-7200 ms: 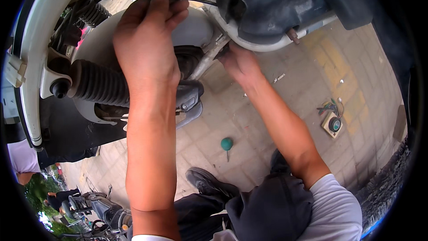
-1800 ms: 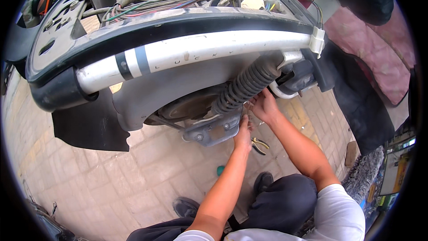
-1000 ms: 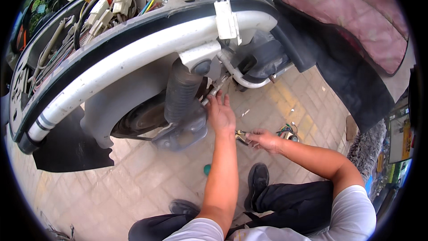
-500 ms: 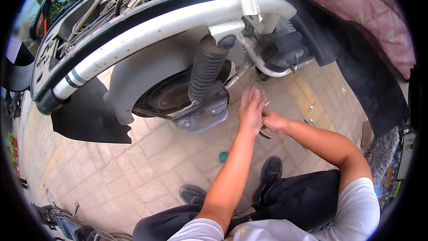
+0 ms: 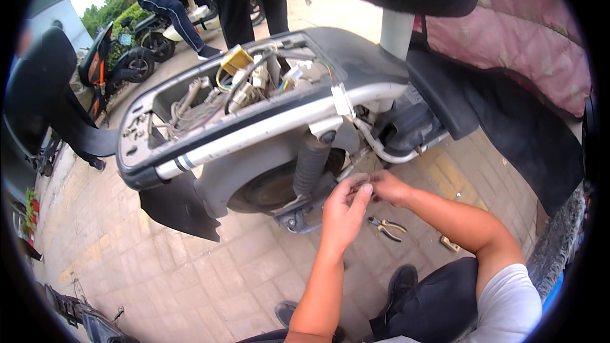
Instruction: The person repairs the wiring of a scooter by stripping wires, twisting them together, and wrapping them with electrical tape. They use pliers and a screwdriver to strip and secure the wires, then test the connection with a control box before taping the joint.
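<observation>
In front of the scooter's rear wheel my two hands meet at the fingertips. My left hand (image 5: 346, 209) is closed, thumb raised along the curled fingers. My right hand (image 5: 390, 189) pinches against it from the right; whatever lies between the fingers is too small or hidden to name. Below them, a pair of pliers (image 5: 387, 228) with black and yellow handles rests on the paving, jaws toward the left. Just beyond my hands are the scooter's shock absorber (image 5: 311, 168) and white frame tube (image 5: 254, 138). A white connector (image 5: 342, 100) hangs on the tube.
An uncovered compartment holds tangled wires and connectors (image 5: 244, 86). A black mudflap (image 5: 178, 208) hangs at the left, a pink quilted cover (image 5: 508, 44) at the right. A small block (image 5: 449, 243) lies near my right knee. People stand and sit beyond, near parked scooters (image 5: 184, 6).
The view has tipped upward, bringing in people and parked scooters. My left hand's fingers, stretched out before, are now curled against the right hand. The pliers now show fully on the paving.
</observation>
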`<state>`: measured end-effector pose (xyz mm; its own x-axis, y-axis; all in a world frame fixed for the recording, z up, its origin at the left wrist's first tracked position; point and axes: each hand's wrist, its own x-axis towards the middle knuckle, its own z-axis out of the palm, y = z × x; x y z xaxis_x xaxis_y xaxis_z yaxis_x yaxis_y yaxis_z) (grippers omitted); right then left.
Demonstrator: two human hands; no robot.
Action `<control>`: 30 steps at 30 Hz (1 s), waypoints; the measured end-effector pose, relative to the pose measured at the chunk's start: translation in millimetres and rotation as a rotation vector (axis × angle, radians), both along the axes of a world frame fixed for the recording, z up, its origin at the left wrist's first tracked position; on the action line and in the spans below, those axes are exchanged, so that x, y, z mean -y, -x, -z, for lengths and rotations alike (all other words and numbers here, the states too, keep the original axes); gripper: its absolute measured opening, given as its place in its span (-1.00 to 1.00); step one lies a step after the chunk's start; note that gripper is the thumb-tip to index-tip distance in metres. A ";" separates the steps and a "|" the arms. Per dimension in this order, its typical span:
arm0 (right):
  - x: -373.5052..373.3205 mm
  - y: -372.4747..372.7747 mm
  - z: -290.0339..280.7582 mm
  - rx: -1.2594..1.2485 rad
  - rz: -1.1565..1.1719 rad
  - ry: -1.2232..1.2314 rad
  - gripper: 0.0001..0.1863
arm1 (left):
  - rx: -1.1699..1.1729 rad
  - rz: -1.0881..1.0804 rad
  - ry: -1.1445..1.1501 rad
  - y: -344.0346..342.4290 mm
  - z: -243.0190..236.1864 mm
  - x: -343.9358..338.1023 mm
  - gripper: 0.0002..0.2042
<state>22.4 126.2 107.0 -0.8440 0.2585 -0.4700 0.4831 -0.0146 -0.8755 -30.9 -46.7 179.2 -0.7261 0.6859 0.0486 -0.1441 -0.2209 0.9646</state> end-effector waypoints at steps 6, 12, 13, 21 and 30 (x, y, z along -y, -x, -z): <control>23.3 -14.6 -167.3 -0.309 -0.553 -0.440 -0.63 | -0.714 -0.107 0.009 26.4 -136.8 62.6 -0.79; 26.1 -14.1 -259.2 -0.889 -0.040 -0.912 -0.82 | -0.921 -0.373 0.327 100.0 -247.9 69.5 -0.79; 32.2 -3.7 -267.8 -0.891 0.006 -0.924 -0.80 | -1.053 -0.338 0.449 114.0 -255.9 72.4 -0.78; 32.8 65.5 -285.5 -0.849 -0.051 -0.857 -0.67 | -1.440 -0.228 0.606 144.5 -235.3 18.0 -0.64; -13.5 87.2 -250.6 -1.074 0.258 -1.072 -0.77 | -1.293 -0.548 0.598 186.5 -267.1 43.7 -0.76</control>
